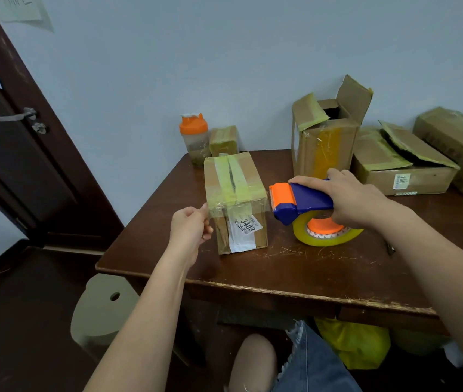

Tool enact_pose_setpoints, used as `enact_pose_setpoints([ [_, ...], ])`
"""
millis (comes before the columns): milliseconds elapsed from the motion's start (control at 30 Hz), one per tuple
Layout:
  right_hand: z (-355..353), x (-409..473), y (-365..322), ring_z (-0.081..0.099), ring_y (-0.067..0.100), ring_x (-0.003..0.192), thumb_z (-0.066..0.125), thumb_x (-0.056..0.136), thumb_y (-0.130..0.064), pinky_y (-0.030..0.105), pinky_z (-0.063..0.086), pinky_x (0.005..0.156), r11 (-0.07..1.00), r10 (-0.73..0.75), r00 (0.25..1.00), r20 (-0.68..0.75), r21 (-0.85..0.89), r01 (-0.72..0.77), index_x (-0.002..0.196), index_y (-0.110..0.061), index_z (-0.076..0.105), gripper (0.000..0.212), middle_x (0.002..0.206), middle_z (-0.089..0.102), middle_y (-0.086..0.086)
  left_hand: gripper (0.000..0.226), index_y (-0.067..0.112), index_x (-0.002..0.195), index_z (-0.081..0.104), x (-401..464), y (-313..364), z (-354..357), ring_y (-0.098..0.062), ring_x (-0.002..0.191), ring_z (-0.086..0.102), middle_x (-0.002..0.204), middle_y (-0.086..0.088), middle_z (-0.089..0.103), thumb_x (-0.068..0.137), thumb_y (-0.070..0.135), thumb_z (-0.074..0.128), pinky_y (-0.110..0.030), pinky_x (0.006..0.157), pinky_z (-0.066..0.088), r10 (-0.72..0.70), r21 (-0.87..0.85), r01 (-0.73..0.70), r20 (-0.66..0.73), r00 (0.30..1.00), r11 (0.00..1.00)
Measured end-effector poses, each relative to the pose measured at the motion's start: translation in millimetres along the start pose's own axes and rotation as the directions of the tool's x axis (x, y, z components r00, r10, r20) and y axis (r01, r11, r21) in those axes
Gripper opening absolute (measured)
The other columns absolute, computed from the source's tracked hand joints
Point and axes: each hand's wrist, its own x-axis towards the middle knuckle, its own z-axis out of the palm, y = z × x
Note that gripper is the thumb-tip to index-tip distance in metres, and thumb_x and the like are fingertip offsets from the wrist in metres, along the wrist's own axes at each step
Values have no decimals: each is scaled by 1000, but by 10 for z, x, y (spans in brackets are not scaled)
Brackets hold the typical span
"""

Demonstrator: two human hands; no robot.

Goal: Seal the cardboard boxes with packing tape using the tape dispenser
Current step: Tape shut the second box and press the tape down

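A small cardboard box (236,199) with yellowish tape over its top seam and a white label reading 3408 stands near the left end of the dark wooden table (295,267). My left hand (189,229) is at the box's near left corner, pinching the free end of a clear tape strip that stretches across the box's front. My right hand (349,198) grips the blue and orange tape dispenser (301,203) just right of the box, with its yellowish tape roll (326,234) hanging below, close above the table.
Behind stand a tall box with open flaps (323,142), a flat box with a torn lid (400,165), another box (459,145) at far right and a small one (224,141) beside an orange-lidded shaker bottle (195,140). A dark door (12,154) is left.
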Motion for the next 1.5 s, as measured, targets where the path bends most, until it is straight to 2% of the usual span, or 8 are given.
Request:
enact_pose_setpoints([
  [433,8,62,-54,28,17,99,59,89,-9,30,36,62,999,-30,999,10,-12,30,144,-58,-5,97,108,30,-2,23,9,84,52,78,-76,-13,-16,46,43,62,-5,47,100,25,46,-27,47,33,45,316,-72,92,995,946],
  [567,13,69,-60,27,17,98,59,89,-8,30,37,63,1000,-26,1000,12,-16,27,144,-58,-5,98,107,29,-2,26,12,90,53,100,-109,-81,-16,73,55,86,-1,57,95,38,58,-27,60,39,141,491,-101,-45,989,865],
  [667,16,86,-67,28,17,98,59,88,-6,29,36,59,1000,-18,1000,22,-18,18,144,-58,-5,100,105,27,-3,6,15,101,59,3,11,-88,-14,93,58,102,-1,59,94,15,59,-20,73,42,590,531,-419,-201,782,737],
  [767,16,98,-67,28,17,98,61,87,-6,26,32,56,1000,-9,1000,28,-11,10,144,-58,-4,101,105,27,-3,24,10,113,68,-113,15,8,-4,105,56,113,1,65,97,15,51,-7,90,39,808,489,-719,46,587,494],
  [867,-2,89,-87,30,17,98,60,88,-6,30,36,61,1000,-14,999,34,4,14,144,-58,-4,100,105,29,-3,40,11,124,66,-132,-122,34,-2,122,51,128,-1,64,100,33,43,-9,105,32,744,506,-751,277,608,425],
  [1133,26,111,-405,38,22,94,55,85,-7,36,42,68,992,-74,995,59,110,67,145,-58,-1,96,106,36,1,27,13,113,66,-51,55,-165,-19,95,64,106,-5,69,99,27,48,-38,104,44,712,687,-644,262,651,336],
  [1300,34,127,-460,38,21,96,57,86,-10,35,44,68,992,-97,993,61,86,91,144,-59,-1,95,107,36,1,46,17,139,54,1,-4,-135,-8,140,34,145,0,51,94,8,46,-18,118,9,661,590,-775,492,567,226],
  [1500,48,93,-447,35,20,100,62,84,-16,34,46,72,990,-120,991,60,80,115,147,-54,-5,100,110,34,1,66,19,145,44,-27,-5,-114,0,144,18,153,6,36,80,13,43,-14,117,-4,610,539,-813,574,546,220],
])
